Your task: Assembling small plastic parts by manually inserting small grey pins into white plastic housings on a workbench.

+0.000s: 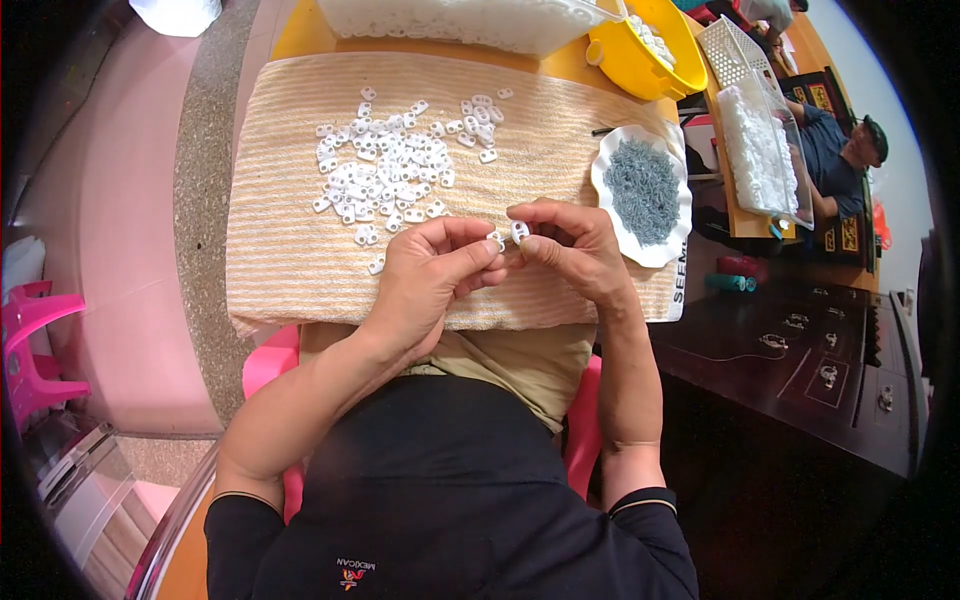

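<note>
Above the towel's near side, my left hand (430,275) is closed in a pinch on a small white plastic piece (497,240). Close beside it, my right hand (575,250) pinches another white two-holed plastic piece (519,231) between thumb and forefinger. The two pieces almost meet; whether they touch I cannot tell. Beyond my left hand spreads a loose pile of similar white two-holed pieces (390,165), with a smaller cluster (480,115) to its right. Right of my right hand is a white wavy-rimmed plate (606,170) heaped with tiny grey metal parts (643,190), perhaps springs.
A striped towel (290,200) covers the table. At the far edge stand a translucent bin (460,25) and a yellow basin (670,60) with white pieces inside. A co-worker (838,160) sits at the right by a clear bin (765,150) of white parts. A pink stool (40,350) stands left.
</note>
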`<move>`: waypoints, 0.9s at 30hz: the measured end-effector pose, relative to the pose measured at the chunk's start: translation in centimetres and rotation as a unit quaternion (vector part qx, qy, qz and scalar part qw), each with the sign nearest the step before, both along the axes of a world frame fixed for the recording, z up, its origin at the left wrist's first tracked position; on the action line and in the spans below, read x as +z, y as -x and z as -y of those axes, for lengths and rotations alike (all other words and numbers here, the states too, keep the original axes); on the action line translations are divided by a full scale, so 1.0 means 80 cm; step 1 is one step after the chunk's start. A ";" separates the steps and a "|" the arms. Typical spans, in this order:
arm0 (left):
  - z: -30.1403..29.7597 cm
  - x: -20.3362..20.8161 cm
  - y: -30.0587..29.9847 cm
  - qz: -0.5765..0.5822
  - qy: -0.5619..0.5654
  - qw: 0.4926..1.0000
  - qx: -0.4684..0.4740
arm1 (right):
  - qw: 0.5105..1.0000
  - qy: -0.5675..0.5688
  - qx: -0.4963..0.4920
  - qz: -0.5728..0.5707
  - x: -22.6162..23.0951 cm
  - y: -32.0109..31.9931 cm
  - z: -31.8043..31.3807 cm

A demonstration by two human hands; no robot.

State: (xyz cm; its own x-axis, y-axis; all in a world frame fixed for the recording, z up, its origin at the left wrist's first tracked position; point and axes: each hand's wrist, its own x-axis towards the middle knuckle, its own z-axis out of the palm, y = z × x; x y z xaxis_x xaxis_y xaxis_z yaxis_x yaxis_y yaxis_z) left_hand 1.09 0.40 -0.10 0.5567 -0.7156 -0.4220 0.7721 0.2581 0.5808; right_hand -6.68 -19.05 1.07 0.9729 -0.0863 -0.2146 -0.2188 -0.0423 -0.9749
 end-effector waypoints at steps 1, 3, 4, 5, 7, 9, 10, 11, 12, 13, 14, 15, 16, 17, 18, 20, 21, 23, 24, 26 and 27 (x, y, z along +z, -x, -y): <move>0.000 0.000 0.000 0.003 -0.001 1.000 -0.001 | 1.000 -0.004 0.008 0.007 0.000 -0.001 0.000; 0.000 0.000 0.000 -0.001 0.000 1.000 0.000 | 1.000 -0.008 0.017 0.013 -0.001 -0.002 0.000; 0.000 0.000 0.000 -0.004 0.002 1.000 0.000 | 1.000 -0.001 0.026 0.015 -0.001 -0.002 0.001; 0.000 0.000 0.000 -0.004 0.002 1.000 0.000 | 0.999 0.006 0.034 0.017 -0.001 -0.002 0.001; 0.000 0.000 0.000 -0.003 0.002 1.000 -0.003 | 0.999 -0.005 0.030 0.017 0.001 -0.003 -0.001; 0.000 0.002 0.000 -0.005 0.002 1.000 -0.004 | 0.999 -0.017 0.025 0.017 0.003 -0.003 -0.002; 0.001 0.002 0.000 -0.007 0.002 1.000 -0.004 | 0.999 -0.013 0.030 0.014 0.004 -0.003 -0.002; 0.000 0.001 0.001 -0.007 0.002 1.000 -0.004 | 0.999 -0.009 0.036 0.012 0.004 -0.003 -0.003; 0.000 0.000 0.001 -0.003 0.000 1.000 -0.003 | 0.999 -0.009 0.036 0.012 0.005 -0.003 -0.004; 0.000 -0.001 0.001 0.000 -0.003 1.000 -0.001 | 0.999 -0.016 0.033 0.010 0.005 -0.004 -0.005; 0.000 -0.001 0.001 0.000 -0.002 1.000 -0.002 | 0.999 -0.022 0.030 0.009 0.005 -0.004 -0.005; 0.000 -0.002 0.001 -0.003 -0.002 1.000 -0.003 | 0.999 -0.022 0.029 0.008 0.005 -0.003 -0.005; 0.000 -0.002 0.001 -0.005 -0.001 1.000 -0.003 | 0.999 -0.021 0.031 0.006 0.003 -0.003 -0.004; 0.000 -0.002 0.001 -0.005 -0.001 1.000 -0.003 | 0.999 -0.020 0.033 0.003 0.002 -0.003 -0.004; 0.001 -0.002 0.001 -0.002 -0.002 1.000 -0.004 | 0.999 -0.020 0.033 0.003 0.002 -0.004 -0.005; 0.001 -0.002 0.001 0.002 -0.004 1.000 -0.005 | 0.998 -0.053 0.028 -0.011 0.004 -0.004 -0.008; 0.001 -0.001 0.002 0.000 -0.004 1.000 -0.004 | 0.998 -0.053 0.027 -0.010 0.005 -0.004 -0.008; 0.001 0.000 0.002 -0.002 -0.005 1.000 -0.004 | 0.999 -0.041 0.023 -0.014 0.006 -0.003 -0.009; 0.002 -0.001 0.002 -0.003 -0.002 1.000 -0.002 | 0.999 -0.041 0.024 -0.014 0.006 -0.004 -0.009; 0.002 -0.001 0.002 -0.003 0.000 1.000 0.000 | 0.999 -0.048 0.020 -0.004 0.008 -0.005 -0.010; 0.001 -0.001 0.001 -0.004 0.000 1.000 -0.002 | 0.999 -0.048 0.020 -0.004 0.007 -0.005 -0.010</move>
State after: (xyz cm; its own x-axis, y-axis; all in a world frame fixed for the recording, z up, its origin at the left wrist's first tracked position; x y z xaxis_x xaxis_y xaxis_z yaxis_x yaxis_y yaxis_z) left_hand 0.97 0.29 -0.17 0.5505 -0.7177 -0.4263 0.7776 0.2551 0.5746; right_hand -6.31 -18.25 1.65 0.9733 -0.0259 -0.2283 -0.2270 0.0433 -0.9729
